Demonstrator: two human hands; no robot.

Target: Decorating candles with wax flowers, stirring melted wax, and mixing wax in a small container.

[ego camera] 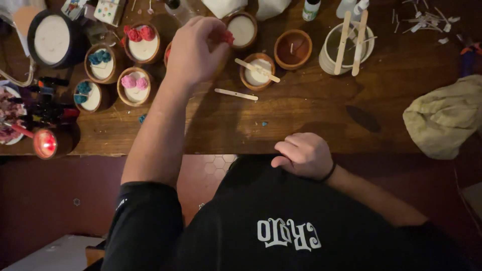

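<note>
**Left hand pinching a red wax flower over the candle bowls**

The small red wax flower (pixel 228 36) sits at the fingertips of the left hand (pixel 197 50), held above the far part of the wooden tabletop (pixel 311 108). The grip of this hand is closed to a pinch on the flower; only a small part of the red piece shows past the fingers. Under the hand lies a wooden bowl (pixel 168 52), mostly hidden, with a red edge visible. Just beside the flower stands a bowl of white wax (pixel 243 29). Near it, a second white-wax bowl carries a flat wooden stick (pixel 257 70) across its rim, and a loose stick (pixel 236 94) lies on the tabletop in front. To the left stand bowls topped with red flowers (pixel 141 39), pink flowers (pixel 134 84) and blue flowers (pixel 102 61). An empty brown bowl with a wick (pixel 292 48) and a pale jar bridged by two sticks (pixel 347 46) stand to the right. The right hand (pixel 303 154) rests at the near tabletop edge, curled into a loose fist, holding nothing visible. A crumpled yellowish cloth (pixel 446 116) lies at far right; a lit red candle (pixel 45 143) glows at near left.
</note>
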